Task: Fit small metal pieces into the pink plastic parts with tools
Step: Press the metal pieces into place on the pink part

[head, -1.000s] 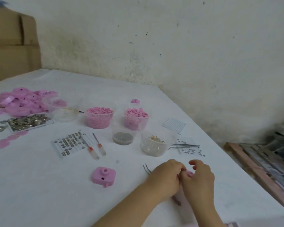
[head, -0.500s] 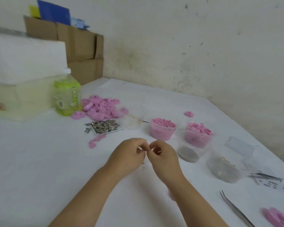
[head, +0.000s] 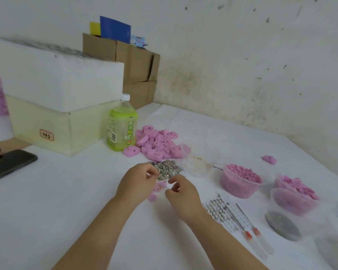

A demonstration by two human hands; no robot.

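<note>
**Holding both hands close to the tray of metal pieces**

The left hand [head: 137, 184] and the right hand [head: 182, 193] are near the middle of the white table [head: 66, 191], with the fingertips almost meeting. On each hand the fingers are curled and the thumb lies near the forefinger, as in a pinch. The picture is blurred there, and I cannot tell if something small is between them.

Just behind the fingertips lies the tray of metal pieces [head: 167, 169], full of small shiny parts. The left hand covers its near left corner. A few small pink pieces [head: 158, 187] lie on the table under and between the hands. The pile of pink plastic parts [head: 158, 145] is behind the tray, and a green bottle [head: 122, 127] stands upright just left of this pile. A single pink part [head: 269, 159] lies alone far to the right.

Right of the right hand is a perforated sheet [head: 217, 207] with metal rings in rows. Two thin tools [head: 248, 228] with orange collars lie along its right side, and no hand touches them. Further right stand a clear tub of pink granules [head: 240, 181] and a second tub of larger pink bits [head: 295, 195]. A dark phone [head: 8, 164] lies at the left edge.
</note>
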